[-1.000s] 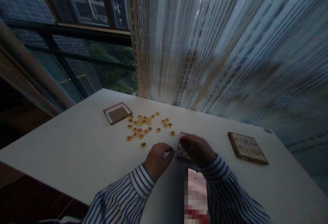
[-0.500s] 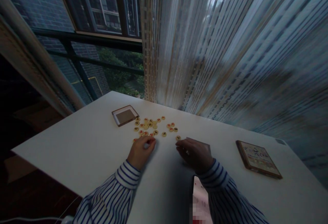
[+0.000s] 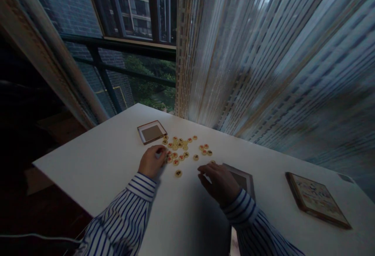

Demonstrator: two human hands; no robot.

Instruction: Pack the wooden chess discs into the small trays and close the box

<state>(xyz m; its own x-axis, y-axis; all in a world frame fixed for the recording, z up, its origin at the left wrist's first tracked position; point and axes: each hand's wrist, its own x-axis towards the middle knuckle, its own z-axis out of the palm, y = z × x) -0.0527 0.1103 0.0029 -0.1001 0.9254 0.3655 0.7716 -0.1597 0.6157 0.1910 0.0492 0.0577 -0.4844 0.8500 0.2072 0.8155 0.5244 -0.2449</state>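
Several round xiangqi pieces (image 3: 180, 145) with red or black characters lie scattered on the white table (image 3: 88, 150). At the left side of the group is my left hand (image 3: 151, 161), its thumb and fingers curled together; whatever sits between the tips is hidden. One black-marked piece (image 3: 178, 173) rests apart from the others, between my two hands. My right hand (image 3: 219, 181) hovers at the right, thumb and index finger apart with nothing seen between them. Just beyond its fingertips is another piece (image 3: 213, 162), partly covered by the hand.
An open shallow box tray (image 3: 141, 136) stands behind the pieces at left. A second tray (image 3: 250, 182) is partly hidden behind my right hand. Farther right lies a flat box with a printed lid (image 3: 322, 199). A string curtain (image 3: 234, 72) hangs along the table's far edge.
My left hand has moved left along the pieces. A black-marked piece now lies in front of the group. My right thumb and finger have parted. The view has shifted.
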